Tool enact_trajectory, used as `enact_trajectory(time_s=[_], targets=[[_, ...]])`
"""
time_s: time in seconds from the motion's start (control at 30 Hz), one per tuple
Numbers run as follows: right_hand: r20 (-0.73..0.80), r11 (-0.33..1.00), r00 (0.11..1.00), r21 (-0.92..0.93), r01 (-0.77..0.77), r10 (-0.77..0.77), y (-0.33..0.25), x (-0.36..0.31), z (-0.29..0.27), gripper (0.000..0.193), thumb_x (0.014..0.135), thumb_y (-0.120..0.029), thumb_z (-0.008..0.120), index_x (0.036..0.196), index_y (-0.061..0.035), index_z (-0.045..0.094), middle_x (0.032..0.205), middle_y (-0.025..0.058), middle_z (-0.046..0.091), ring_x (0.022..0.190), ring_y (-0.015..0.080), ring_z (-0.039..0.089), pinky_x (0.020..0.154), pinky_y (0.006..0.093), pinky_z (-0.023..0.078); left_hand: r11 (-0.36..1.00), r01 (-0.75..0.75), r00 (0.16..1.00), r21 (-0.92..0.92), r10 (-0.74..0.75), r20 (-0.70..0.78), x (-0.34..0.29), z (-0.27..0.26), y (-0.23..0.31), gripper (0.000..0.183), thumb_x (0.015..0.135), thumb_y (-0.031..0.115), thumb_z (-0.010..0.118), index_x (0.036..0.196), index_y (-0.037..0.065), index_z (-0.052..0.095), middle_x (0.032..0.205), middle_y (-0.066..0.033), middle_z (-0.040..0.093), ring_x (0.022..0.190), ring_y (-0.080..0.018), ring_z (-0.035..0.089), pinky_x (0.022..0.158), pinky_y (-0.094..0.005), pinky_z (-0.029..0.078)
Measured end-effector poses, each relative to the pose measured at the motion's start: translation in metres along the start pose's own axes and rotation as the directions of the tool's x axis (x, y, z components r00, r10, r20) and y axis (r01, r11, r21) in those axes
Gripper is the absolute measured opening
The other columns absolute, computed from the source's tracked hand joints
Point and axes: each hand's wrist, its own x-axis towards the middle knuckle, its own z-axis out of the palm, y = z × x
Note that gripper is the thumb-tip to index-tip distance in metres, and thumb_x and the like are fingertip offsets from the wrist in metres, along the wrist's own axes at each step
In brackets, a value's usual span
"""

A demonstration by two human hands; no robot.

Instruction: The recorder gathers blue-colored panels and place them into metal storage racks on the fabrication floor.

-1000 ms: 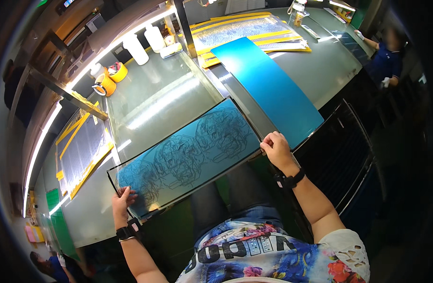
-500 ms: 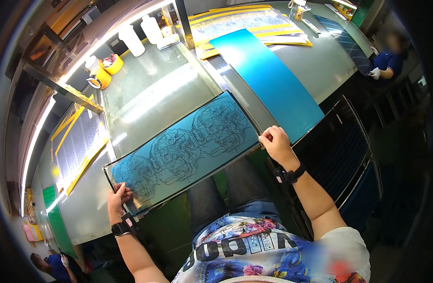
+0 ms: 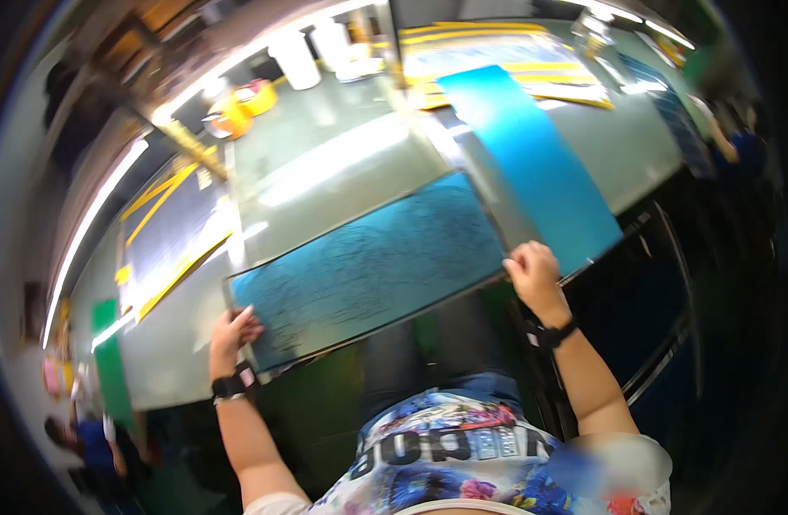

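A long blue panel [image 3: 368, 262] with a dark tangle of fine line patterns and dark edges spans the space between my hands. It overlaps the near edge of the glossy table. My left hand [image 3: 233, 333] pinches its near left end, thumb on top. At the right end, my right hand [image 3: 535, 270] is closed on the panel's corner, with fingers curled. A plain bright blue sheet [image 3: 540, 167] lies just beyond my right hand, over the table's front edge. Motion blurs the picture, so the panel's fine lines are smeared.
The glossy table [image 3: 316, 202] carries yellow tape rolls [image 3: 231, 120] and white bottles [image 3: 294, 60]. Yellow-edged patterned sheets [image 3: 505, 56] lie at the back, others [image 3: 175, 232] at left. A green strip [image 3: 110, 365] stands far left. Co-workers [image 3: 97, 442] are at left and far right.
The view has swung, so the whole scene sits farther right and blurs. Both hands still hold the blue panel by its ends, at nearly the same tilt.
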Motion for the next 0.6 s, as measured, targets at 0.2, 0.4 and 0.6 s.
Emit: enact_trajectory(time_s=[0.2, 0.4, 0.6], targets=[[0.015, 1.0, 1.0, 0.004, 0.003, -0.003, 0.008, -0.008, -0.007, 0.016, 0.068, -0.009, 0.062, 0.066, -0.0044, 0.047, 0.067, 0.0096, 0.047, 0.067, 0.0284, 0.046, 0.06, 0.0383, 0.035, 0.97, -0.178, 0.931, 0.168, 0.221, -0.291, 0.046, 0.019, -0.015, 0.038, 0.076, 0.024, 0.066, 0.103, 0.002, 0.051, 0.069, -0.0099, 0.059, 0.054, -0.0165, 0.058, 0.048, -0.0282, 0.047], [0.058, 0.999, 0.997, 0.001, -0.047, 0.047, 0.005, -0.009, -0.007, 0.017, 0.069, -0.004, 0.06, 0.066, -0.0027, 0.044, 0.067, 0.0086, 0.044, 0.066, 0.0269, 0.043, 0.061, 0.0373, 0.035, 0.719, -0.147, 0.846, 0.679, 0.448, -0.291, 0.038, 0.025, -0.011, 0.044, 0.078, 0.02, 0.058, 0.12, 0.019, 0.045, 0.09, -0.0135, 0.061, 0.088, -0.0302, 0.058, 0.078, -0.0388, 0.045], [0.076, 0.999, 0.996, -0.003, -0.05, 0.05, 0.002, -0.006, -0.005, 0.017, 0.069, -0.004, 0.06, 0.066, -0.0027, 0.044, 0.067, 0.0084, 0.044, 0.066, 0.0264, 0.043, 0.061, 0.0369, 0.034, 0.542, -0.122, 0.877, 0.831, 0.451, -0.165, 0.04, 0.022, -0.009, 0.044, 0.083, 0.018, 0.049, 0.126, 0.027, 0.043, 0.099, -0.0126, 0.06, 0.091, -0.0308, 0.057, 0.078, -0.0396, 0.045]])
